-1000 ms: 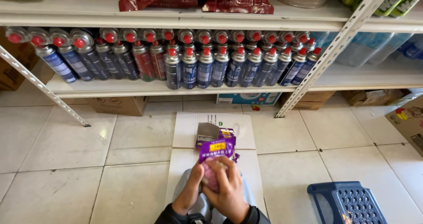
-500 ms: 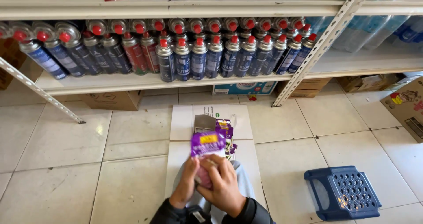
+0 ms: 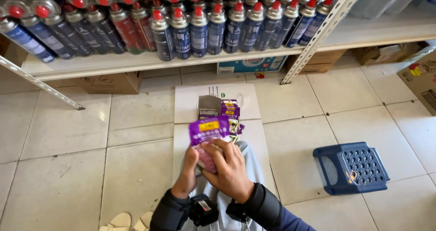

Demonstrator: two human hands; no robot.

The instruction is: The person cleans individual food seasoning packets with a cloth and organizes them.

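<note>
My left hand (image 3: 188, 172) and my right hand (image 3: 229, 167) both grip a purple packet (image 3: 209, 131) with a yellow label, held upright above my lap. The right hand covers the packet's lower part. Just beyond it, on a flattened white cardboard sheet (image 3: 190, 104) on the floor, lie several more purple packets (image 3: 230, 109) beside a small grey box (image 3: 209, 106).
A low metal shelf (image 3: 136, 63) carries rows of gas canisters (image 3: 200, 29) with red caps. Cardboard boxes (image 3: 111, 82) sit under it. A small blue plastic stool (image 3: 352, 167) stands on the tiled floor to my right. Sandals (image 3: 122, 221) show at the bottom left.
The view has tilted down and closer to the floor. My hands keep hold of the purple packet; the right hand has shifted over its lower part.
</note>
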